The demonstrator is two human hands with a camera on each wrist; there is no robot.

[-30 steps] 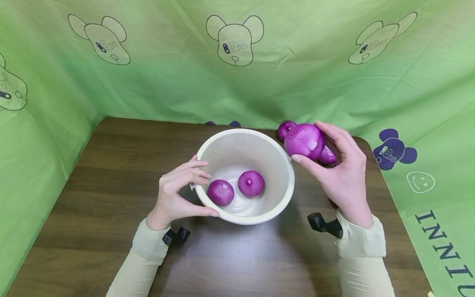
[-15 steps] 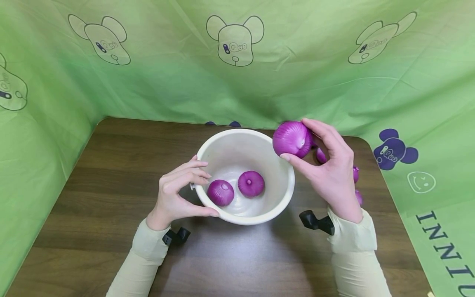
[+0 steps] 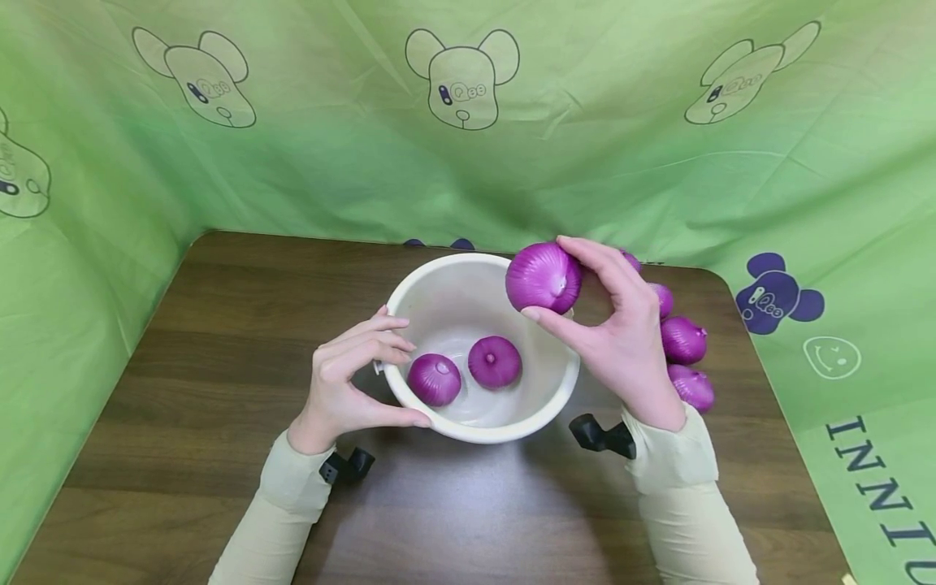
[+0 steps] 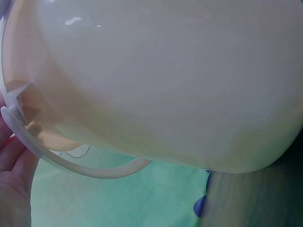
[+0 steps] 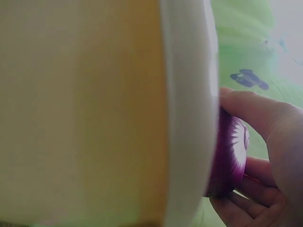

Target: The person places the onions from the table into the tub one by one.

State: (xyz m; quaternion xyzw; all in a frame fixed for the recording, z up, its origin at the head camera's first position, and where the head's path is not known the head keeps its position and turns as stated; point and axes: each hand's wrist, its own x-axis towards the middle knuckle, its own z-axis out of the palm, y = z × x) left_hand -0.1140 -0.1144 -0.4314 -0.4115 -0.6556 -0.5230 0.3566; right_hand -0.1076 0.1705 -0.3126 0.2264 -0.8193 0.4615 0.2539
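In the head view a white bucket (image 3: 395,296) stands mid-table with two red onions inside, one (image 3: 435,379) at the left and one (image 3: 494,362) nearer the middle. My left hand (image 3: 351,378) grips the bucket's left rim, thumb at the front and fingers over the edge. My right hand (image 3: 621,333) holds another red onion (image 3: 543,278) between thumb and fingers, over the bucket's back right rim. The right wrist view shows this held onion (image 5: 229,156) partly hidden behind the bucket wall (image 5: 189,113). A curved handle (image 4: 94,170) hangs at the bucket's side in the left wrist view.
Several more red onions lie at the table's right side, among them one (image 3: 683,340) and another (image 3: 691,387), partly behind my right hand. Green printed cloth (image 3: 329,162) rises along the back and sides of the brown wooden table (image 3: 241,325).
My right hand has carried its onion leftward, from beside the bucket to over its rim, uncovering onions on the right. The left hand and bucket have stayed put.
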